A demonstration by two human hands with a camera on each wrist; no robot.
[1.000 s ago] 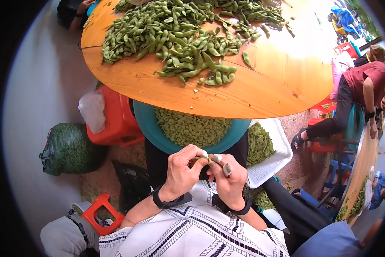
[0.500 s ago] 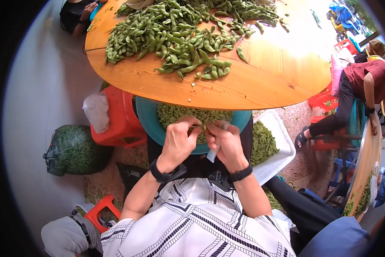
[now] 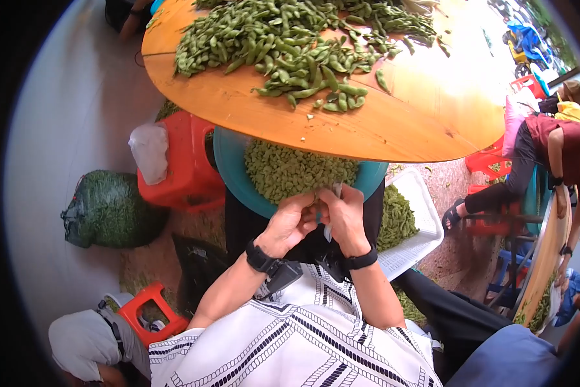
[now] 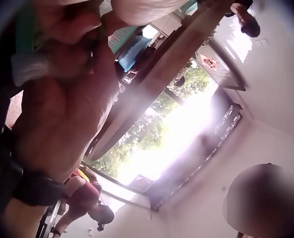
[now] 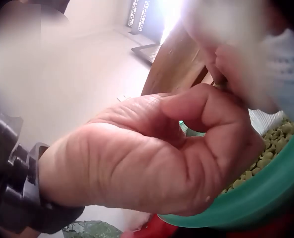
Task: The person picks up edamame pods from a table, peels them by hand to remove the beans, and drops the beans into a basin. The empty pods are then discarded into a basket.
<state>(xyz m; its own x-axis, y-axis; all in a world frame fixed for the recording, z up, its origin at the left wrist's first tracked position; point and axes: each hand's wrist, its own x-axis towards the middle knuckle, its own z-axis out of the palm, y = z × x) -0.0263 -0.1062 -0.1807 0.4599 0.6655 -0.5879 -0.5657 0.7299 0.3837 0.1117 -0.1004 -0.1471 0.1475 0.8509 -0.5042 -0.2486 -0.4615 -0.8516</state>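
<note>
Over the near side of a teal basin (image 3: 235, 187) of shelled green beans (image 3: 296, 171), the two hands meet at their fingertips. The left hand (image 3: 292, 222) is curled, thumb against fingers; the right wrist view shows this left hand (image 5: 152, 153) from the side. Beside it, the right hand (image 3: 346, 218) has bent fingers with pale wrapping, also seen on the right hand (image 4: 62, 99) in the left wrist view. Both pinch a small greenish bean pod (image 5: 220, 85), mostly hidden by the fingers. Bean pods (image 3: 264, 39) are heaped on the wooden table (image 3: 432, 132).
Left of the basin stand a red stool (image 3: 186, 164) with a white bag (image 3: 149, 153) and a dark green filled bag (image 3: 112, 209). A white basket (image 3: 425, 235) with green pods is at the right. People sit around, one in a maroon shirt (image 3: 570, 138).
From apart over the basin half a second ago, the hands have come together at the fingertips, slightly lower and to the right. The whole head view has shifted a little.
</note>
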